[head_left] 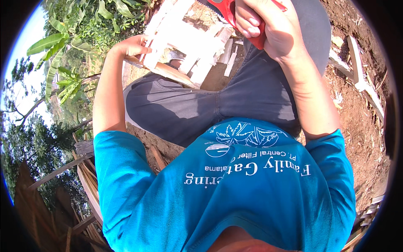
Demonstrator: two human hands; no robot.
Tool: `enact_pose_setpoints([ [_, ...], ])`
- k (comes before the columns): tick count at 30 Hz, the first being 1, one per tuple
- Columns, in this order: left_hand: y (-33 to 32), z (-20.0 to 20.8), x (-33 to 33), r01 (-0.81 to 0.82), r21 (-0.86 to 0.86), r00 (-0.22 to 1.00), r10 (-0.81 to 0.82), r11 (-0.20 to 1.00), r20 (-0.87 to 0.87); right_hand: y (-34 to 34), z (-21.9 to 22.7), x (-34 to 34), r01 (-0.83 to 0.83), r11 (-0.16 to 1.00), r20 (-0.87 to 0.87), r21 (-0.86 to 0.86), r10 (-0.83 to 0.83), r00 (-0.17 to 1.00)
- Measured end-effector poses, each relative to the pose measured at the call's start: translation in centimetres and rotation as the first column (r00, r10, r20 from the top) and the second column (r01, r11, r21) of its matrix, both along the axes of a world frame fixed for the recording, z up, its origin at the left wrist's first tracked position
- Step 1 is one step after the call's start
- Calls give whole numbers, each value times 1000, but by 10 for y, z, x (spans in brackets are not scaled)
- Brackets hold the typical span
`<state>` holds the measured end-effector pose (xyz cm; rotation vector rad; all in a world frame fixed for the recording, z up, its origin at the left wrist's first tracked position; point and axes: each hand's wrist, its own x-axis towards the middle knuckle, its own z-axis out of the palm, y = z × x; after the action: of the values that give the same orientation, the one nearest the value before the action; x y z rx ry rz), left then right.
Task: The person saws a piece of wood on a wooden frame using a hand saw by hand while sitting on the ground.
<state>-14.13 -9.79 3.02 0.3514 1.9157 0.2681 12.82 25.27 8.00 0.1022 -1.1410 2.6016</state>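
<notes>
At the top right of centre, my right hand (275,31) is closed around the red handle (228,10) of a hand saw. Part of a toothed edge shows beside the handle; most of the blade is out of the picture or lost in glare. My left hand (133,46) grips the left edge of a pale wooden board (174,35), fingers bent over it. Sunlight washes out the board's surface, so its outline is hard to make out. A light wooden plank (174,74) lies along its near side, above my left leg.
Short wood offcuts (228,56) lie between my legs, which wear dark trousers (176,105). On the brown soil at the right are long wood strips (357,63). Banana leaves (50,44) and a stack of timber (88,180) stand at the left.
</notes>
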Motion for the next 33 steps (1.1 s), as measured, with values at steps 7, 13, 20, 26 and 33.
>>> enact_pose_setpoints([
  [7, -2, -3, 74, 143, -242, 768, -261, 960, -584, -15, 18, 7, -183, 842, 183, 507, 102, 978],
  [13, 17, -29, 123, -186, -67, 535, 44, 980, -844, -44, 2, 29, -151, 675, 65, 723, 151, 986],
  [20, 17, -49, 143, -280, 144, 418, 256, 949, -871, -66, 24, 48, -214, 629, 89, 748, 225, 970],
  [26, 16, -61, 147, -240, 391, 387, 457, 888, -801, -86, 38, 48, -195, 559, 105, 806, 188, 977],
  [33, 21, -47, 150, -255, 527, 334, 585, 811, -739, -99, 51, 53, -179, 478, 119, 860, 152, 981],
])
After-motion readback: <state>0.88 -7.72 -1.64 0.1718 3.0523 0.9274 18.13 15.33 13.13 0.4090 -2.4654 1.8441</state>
